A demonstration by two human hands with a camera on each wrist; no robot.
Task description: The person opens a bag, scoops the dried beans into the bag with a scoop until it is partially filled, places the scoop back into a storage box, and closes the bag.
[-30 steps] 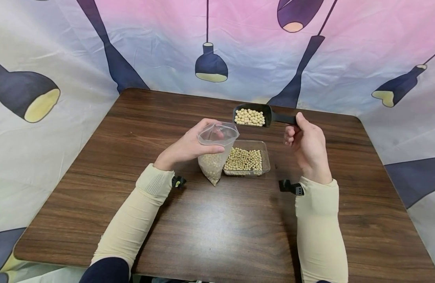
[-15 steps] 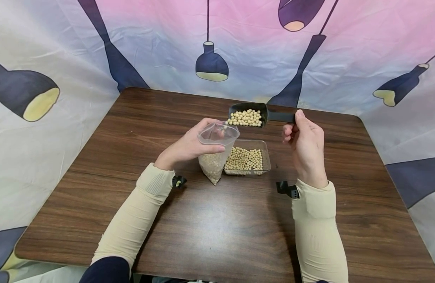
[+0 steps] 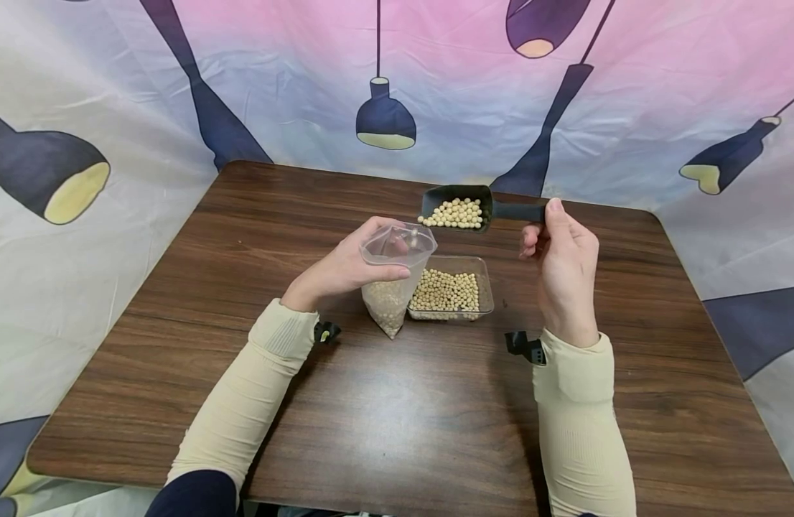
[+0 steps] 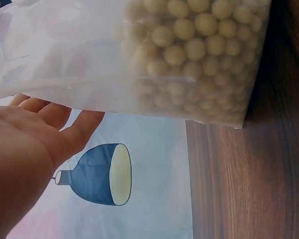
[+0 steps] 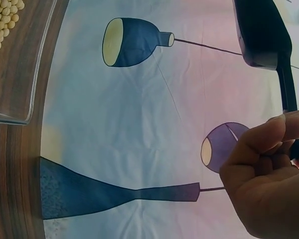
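While my left hand (image 3: pixel 337 267) grips a translucent plastic bag (image 3: pixel 385 296) of pale yellow round beans (image 4: pixel 207 25) by its mouth, a clear rectangular tray (image 3: pixel 487 285) beside it holds more; near that mouth, my right hand (image 3: pixel 567 273) pinches a bean-laden black scoop (image 3: pixel 489 205) by its handle.

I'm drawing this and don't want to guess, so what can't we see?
Head view: the left hand's fingertips, blurred or hidden behind the translucent plastic bag of round, pale-yellow beans.
Left wrist view: the bag's mouth, cut off by the left edge.
Right wrist view: the scoopful inside the black scoop, hidden by its underside; part of the clear rectangular container, cut off by the left and top edges.
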